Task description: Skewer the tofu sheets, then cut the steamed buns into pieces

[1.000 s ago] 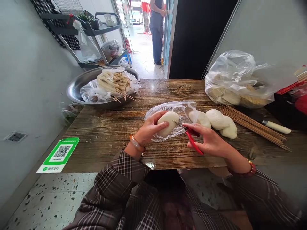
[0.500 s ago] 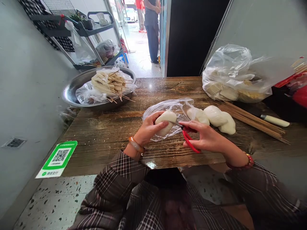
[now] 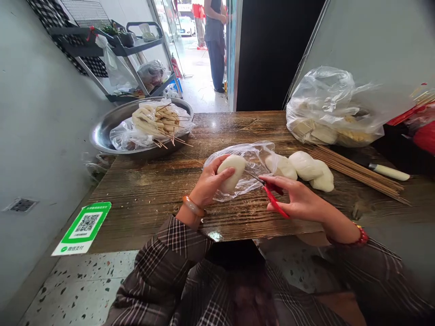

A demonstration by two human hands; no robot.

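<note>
My left hand [image 3: 211, 180] is closed around a smooth white oval piece of food [image 3: 234, 171], thumb across its front, above the table's middle. In my right hand [image 3: 299, 197] is a pair of red-handled scissors [image 3: 272, 192], with fingers in the handle loops. Their tips point left, close to the white piece and seemingly just apart from it. Beneath both lies a clear plastic bag [image 3: 253, 156]. Several similar white pieces [image 3: 302, 164] rest at the bag's right side, partly inside it.
Wooden skewers [image 3: 360, 174] and a white-handled knife [image 3: 389, 172] lie at right. Behind them sits a filled plastic bag [image 3: 326, 108]. A metal basin [image 3: 100, 136] holds skewered food at back left. A QR-code card [image 3: 83, 226] is at the left edge. A person [image 3: 215, 45] stands beyond the doorway.
The scissors have drawn back to the right, their tips leaving the white piece. My left hand has turned that piece more upright.
</note>
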